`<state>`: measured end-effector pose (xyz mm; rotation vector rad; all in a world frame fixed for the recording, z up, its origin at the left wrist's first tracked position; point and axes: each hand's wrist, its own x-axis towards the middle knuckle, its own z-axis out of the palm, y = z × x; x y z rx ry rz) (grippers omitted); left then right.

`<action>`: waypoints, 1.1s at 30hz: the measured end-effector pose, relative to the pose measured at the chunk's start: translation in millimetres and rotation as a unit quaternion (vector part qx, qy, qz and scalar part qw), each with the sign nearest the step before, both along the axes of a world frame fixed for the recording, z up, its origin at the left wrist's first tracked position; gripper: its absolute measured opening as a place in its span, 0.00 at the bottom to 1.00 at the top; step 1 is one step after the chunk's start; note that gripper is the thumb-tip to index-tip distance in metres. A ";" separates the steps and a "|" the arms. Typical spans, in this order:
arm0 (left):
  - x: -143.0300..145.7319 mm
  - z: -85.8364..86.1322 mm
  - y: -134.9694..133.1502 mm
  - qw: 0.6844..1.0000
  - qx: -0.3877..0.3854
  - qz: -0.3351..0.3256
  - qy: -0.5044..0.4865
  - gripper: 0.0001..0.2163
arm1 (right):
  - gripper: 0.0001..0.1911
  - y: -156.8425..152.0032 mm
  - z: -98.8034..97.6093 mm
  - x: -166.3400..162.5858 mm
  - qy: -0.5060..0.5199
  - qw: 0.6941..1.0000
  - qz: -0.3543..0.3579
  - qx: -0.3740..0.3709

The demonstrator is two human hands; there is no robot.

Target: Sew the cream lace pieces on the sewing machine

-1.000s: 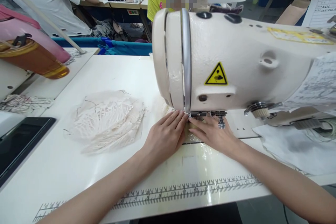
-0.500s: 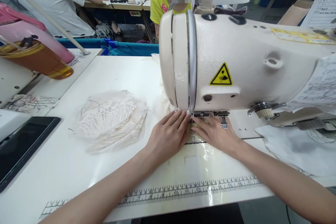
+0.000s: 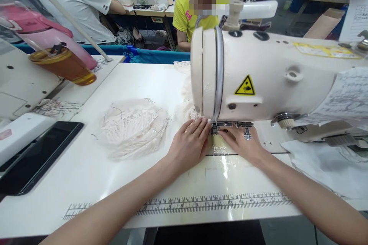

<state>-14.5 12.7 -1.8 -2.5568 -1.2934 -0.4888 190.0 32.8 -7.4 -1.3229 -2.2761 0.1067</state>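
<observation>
Under the sewing machine (image 3: 258, 80), left hand (image 3: 189, 143), right hand (image 3: 240, 143) still flat, open on lace (image 3: 188, 111).

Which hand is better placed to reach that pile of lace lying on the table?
Left. The left hand lies flat by the presser foot, on the side nearest the lace pile. The right hand would likely have to cross over it.

Glossy white table (image 3: 86, 176), pebbly cream enamel on the sewing machine (image 3: 267, 80), bright metal presser foot (image 3: 227, 125), lacy matt cloth (image 3: 132, 128), amber see-through plastic cup (image 3: 64, 65).
</observation>
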 end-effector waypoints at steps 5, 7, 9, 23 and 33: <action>1.4 2.3 -5.0 0.999 -0.025 0.024 0.026 0.19 | 0.13 -1.6 4.0 1.8 0.034 0.999 0.006 0.029; -2.4 9.6 -4.0 0.999 -0.017 0.023 0.041 0.18 | 0.13 -1.7 3.7 2.0 0.034 0.997 0.019 0.061; -13.8 20.8 -1.8 0.998 -0.001 0.038 0.044 0.18 | 0.13 -1.4 2.5 2.2 0.029 0.995 0.018 0.091; -109.8 30.4 -19.6 0.884 -0.158 0.349 -0.269 0.16 | 0.09 5.6 -5.6 5.2 0.020 0.983 0.087 0.160; -109.7 68.7 -31.2 0.799 -0.158 0.262 -0.518 0.25 | 0.09 6.5 -4.5 4.4 0.048 0.985 0.084 0.145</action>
